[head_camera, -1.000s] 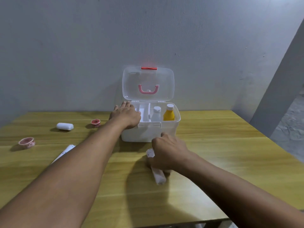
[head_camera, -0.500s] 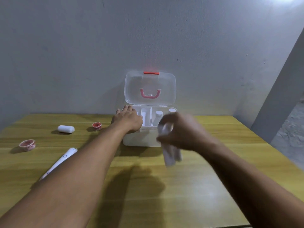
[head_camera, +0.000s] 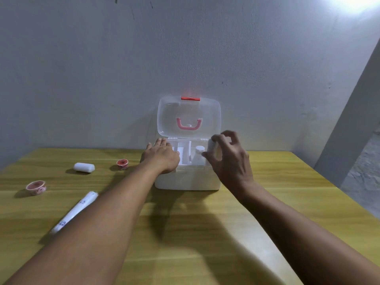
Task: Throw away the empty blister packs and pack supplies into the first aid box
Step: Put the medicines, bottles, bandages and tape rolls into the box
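Head-camera view, from where I stand behind it: the first aid box [head_camera: 188,181] sits open against the wall at the far edge of the wooden table [head_camera: 287,192], its clear lid [head_camera: 189,117] tipped upright. The left hand [head_camera: 161,157] lies flat, fingers together, on the box's left rim, steadying it and gripping nothing that I can see. The right hand [head_camera: 228,157] hovers over the right end of the box with thumb and fingers curled around a small white item [head_camera: 211,146]; it is mostly hidden and I cannot say what it is, only that it sits above the right compartment. Inside, a white-capped bottle [head_camera: 199,153] stands upright just beside that hand, and white dividers show in the middle section.

By my reckoning the packing is partly done. Four things wait on the table to the left, well apart from the box: a short white gauze roll [head_camera: 84,167], a small red-topped tape roll [head_camera: 122,163] nearer the box, another pinkish tape roll [head_camera: 36,187] near the table's left edge, and a long white wrapped roll [head_camera: 75,211] lying diagonally beside the left forearm. No blister packs show anywhere, nor any bin, so I cannot tell whether that part is finished. Closing the lid also remains.
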{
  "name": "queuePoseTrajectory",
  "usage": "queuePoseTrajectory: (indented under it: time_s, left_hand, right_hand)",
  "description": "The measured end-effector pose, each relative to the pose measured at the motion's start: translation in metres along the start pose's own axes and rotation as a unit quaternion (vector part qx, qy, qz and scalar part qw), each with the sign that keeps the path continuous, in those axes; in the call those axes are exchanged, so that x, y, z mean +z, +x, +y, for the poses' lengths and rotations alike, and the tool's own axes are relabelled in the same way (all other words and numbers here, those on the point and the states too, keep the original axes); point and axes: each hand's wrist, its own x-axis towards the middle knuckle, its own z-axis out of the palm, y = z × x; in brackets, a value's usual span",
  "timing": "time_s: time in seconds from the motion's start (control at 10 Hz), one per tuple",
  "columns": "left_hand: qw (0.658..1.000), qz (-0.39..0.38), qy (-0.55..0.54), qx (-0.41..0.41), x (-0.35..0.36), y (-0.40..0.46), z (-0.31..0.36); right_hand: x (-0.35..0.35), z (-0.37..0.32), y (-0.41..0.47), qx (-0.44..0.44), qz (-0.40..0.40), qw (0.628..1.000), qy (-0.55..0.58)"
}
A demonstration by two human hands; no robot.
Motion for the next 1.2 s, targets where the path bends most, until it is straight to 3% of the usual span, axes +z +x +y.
queuePoseTrajectory:
  time_s: [0.3, 0.4, 0.5, 0.6, 0.7, 0.8, 0.9, 1.0, 1.1, 1.2]
  left_hand:
    - [1.000, 0.001, -0.005, 0.000, 0.000, -0.001, 0.001]
    - [0.999, 0.016, -0.033, 0.004, 0.001, 0.001, 0.000]
    - [0.991, 0.068, -0.109, 0.025, 0.001, -0.001, -0.003]
    - [0.968, 0.129, -0.212, 0.033, -0.001, -0.005, -0.010]
    - [0.955, 0.187, -0.227, 0.028, -0.012, -0.020, -0.025]
    - [0.959, 0.187, -0.212, -0.031, -0.025, -0.041, -0.055]
    - [0.958, 0.158, -0.217, -0.103, -0.035, -0.067, -0.092]
    - [0.975, 0.056, -0.152, -0.151, -0.039, -0.093, -0.120]
    - [0.969, -0.053, -0.143, -0.193, -0.032, -0.112, -0.136]
    - [0.961, -0.097, -0.117, -0.230, -0.020, -0.125, -0.141]
  right_hand:
    - [0.009, 0.011, -0.019, 0.053, 0.013, 0.998, -0.024]
    - [0.005, 0.014, -0.011, 0.089, 0.012, 0.996, 0.015]
    - [0.006, 0.015, -0.001, 0.119, -0.075, 0.988, 0.065]
    - [0.012, 0.017, -0.002, 0.112, -0.213, 0.969, 0.063]
    - [0.018, 0.019, -0.007, 0.091, -0.253, 0.962, 0.040]
    - [0.018, 0.017, -0.007, 0.091, -0.252, 0.963, 0.036]
    - [0.018, 0.016, -0.006, 0.088, -0.248, 0.965, 0.023]
    - [0.020, 0.015, -0.006, 0.095, -0.240, 0.966, 0.026]
    - [0.019, 0.015, -0.006, 0.102, -0.237, 0.966, 0.029]
    - [0.018, 0.016, -0.006, 0.106, -0.242, 0.964, 0.035]
